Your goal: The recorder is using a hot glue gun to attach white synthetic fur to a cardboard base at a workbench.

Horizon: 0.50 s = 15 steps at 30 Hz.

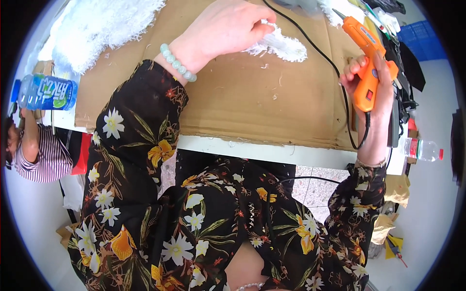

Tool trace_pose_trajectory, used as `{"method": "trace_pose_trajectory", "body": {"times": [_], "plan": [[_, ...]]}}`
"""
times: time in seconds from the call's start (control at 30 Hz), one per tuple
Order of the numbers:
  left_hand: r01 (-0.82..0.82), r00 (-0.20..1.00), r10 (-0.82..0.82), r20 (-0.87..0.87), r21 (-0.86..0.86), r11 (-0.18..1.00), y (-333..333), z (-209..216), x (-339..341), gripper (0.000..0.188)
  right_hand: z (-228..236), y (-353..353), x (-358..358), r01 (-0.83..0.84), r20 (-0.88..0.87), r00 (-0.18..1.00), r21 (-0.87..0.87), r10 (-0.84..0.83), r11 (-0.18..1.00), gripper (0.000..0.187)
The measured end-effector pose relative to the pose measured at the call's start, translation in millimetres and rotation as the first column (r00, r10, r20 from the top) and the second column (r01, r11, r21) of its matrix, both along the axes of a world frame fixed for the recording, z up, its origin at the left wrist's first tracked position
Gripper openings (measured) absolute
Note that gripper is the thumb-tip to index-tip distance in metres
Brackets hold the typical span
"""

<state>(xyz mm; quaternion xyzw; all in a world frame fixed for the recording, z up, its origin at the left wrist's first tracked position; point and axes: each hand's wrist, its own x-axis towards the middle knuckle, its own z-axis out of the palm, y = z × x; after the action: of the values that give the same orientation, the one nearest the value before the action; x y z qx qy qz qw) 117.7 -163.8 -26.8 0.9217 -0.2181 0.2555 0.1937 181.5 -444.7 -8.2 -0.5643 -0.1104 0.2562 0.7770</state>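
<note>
A: What dominates the scene?

B: A white worktable, mostly covered by a sheet of brown cardboard, with a fluffy white heap over its far left corner.

A: And the hands?

B: The right hand wraps around an orange glue gun, its nozzle aimed up and leftward; whether the trigger is squeezed cannot be told. Well apart from that tip, the left hand pinches a white fringed piece on the far part of the cardboard.

A: Where might trouble start?

B: If the gun is hot, a careless swing left could burn the pinching fingers or smear the fringe. The black cord, crossing between the hands, could snag and jerk the gun. Loose thread scraps could stick in stray glue.
</note>
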Motion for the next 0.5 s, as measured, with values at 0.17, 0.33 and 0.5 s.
{"method": "trace_pose_trajectory", "body": {"times": [0.17,0.33,0.5], "plan": [[0.191,0.954,-0.193,0.229,0.03,0.981,-19,20,-8,0.014,-13,11,7,0.178,-0.103,0.979,0.019,-0.175,0.984,0.029],[0.145,0.987,-0.155,0.044,0.18,0.973,-31,7,-7,0.018,-18,22,2,0.165,-0.068,0.984,-0.041,-0.167,0.985,0.028],[0.174,0.958,-0.21,0.197,0.187,0.967,-26,-10,5,0.008,-16,28,-2,0.14,0.001,0.99,-0.052,-0.14,0.989,0.03]]}}
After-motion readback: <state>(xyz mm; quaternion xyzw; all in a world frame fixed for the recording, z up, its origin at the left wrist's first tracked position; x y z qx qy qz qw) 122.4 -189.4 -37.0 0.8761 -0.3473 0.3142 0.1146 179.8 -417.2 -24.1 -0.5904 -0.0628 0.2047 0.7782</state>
